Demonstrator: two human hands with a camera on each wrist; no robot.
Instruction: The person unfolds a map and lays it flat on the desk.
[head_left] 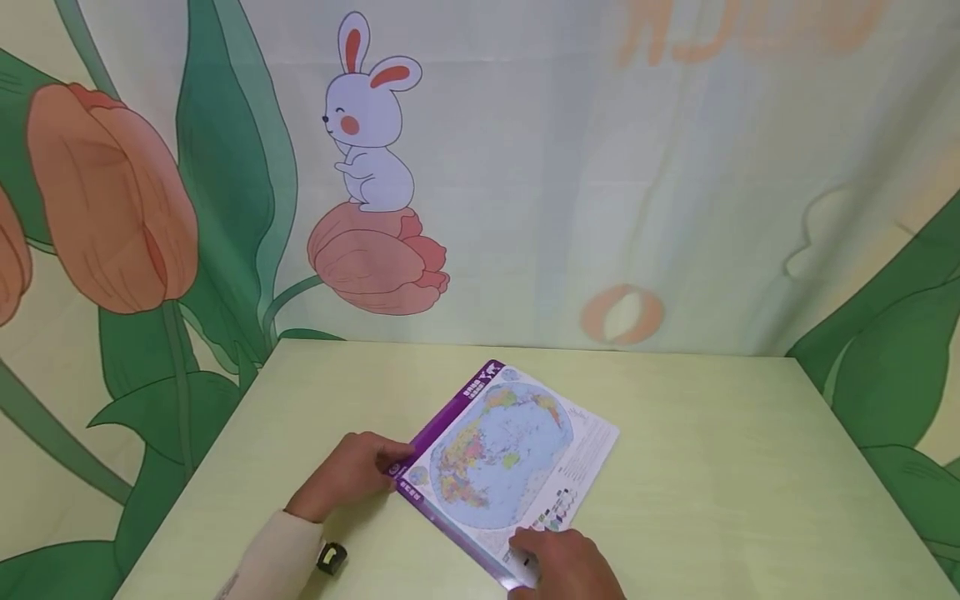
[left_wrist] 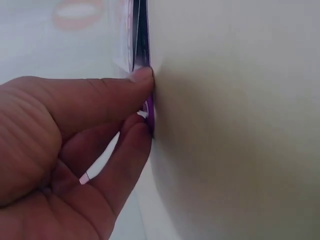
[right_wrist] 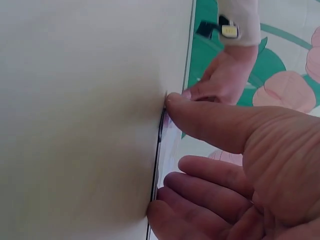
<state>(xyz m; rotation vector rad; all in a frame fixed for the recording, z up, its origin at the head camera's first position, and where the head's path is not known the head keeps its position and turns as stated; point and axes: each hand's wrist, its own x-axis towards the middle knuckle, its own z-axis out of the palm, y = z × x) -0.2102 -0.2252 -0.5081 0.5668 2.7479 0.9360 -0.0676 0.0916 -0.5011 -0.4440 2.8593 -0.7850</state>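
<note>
A thin rectangular world map board (head_left: pixel 517 450) lies turned at an angle on the table, printed side up, with a purple band along two edges. My left hand (head_left: pixel 356 471) holds its left corner between thumb and fingers; the left wrist view shows the thumb and a fingertip (left_wrist: pixel 135 125) at the purple edge. At the near corner, my right hand (head_left: pixel 570 567) grips the board, thumb at the edge and fingers over the printed face. In the right wrist view, the board's dark edge (right_wrist: pixel 156 165) runs between the thumb (right_wrist: pixel 205 117) and the lowest finger.
The pale yellow table (head_left: pixel 720 467) extends around the board on all sides. Behind it hangs a curtain (head_left: pixel 525 167) printed with tulips and a rabbit. A small black device (head_left: pixel 332 557) is at the left sleeve (head_left: pixel 277 554).
</note>
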